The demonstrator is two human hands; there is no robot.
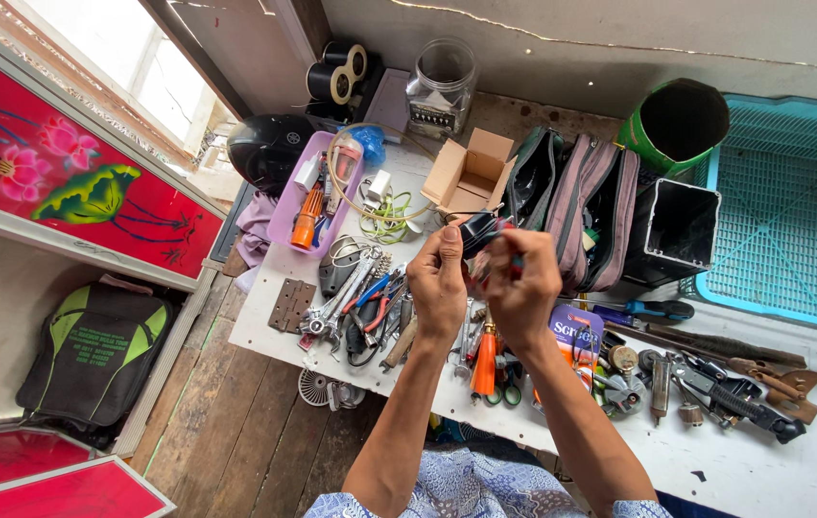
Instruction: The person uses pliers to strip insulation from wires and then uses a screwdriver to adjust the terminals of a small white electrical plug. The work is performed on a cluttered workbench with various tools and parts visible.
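Above the middle of the frame, a small dark object (478, 230), possibly a tool handle, is being gripped between both hands: the left hand (439, 278) is pinching it with curled fingers, the right hand (521, 283) is being closed around its other end. A steady two-handed hold is being called for next, by this judgement. Below, tools are being left scattered on a white table (773, 470), beside a wooden floor (245, 422), a cardboard box (469, 175) and a blue basket (792, 211).

Open brown cardboard box (469, 176) at bench (763, 460) back, left of the bags. Purple-and-orange printed packet (576, 336) lies flat among tools, right of centre.
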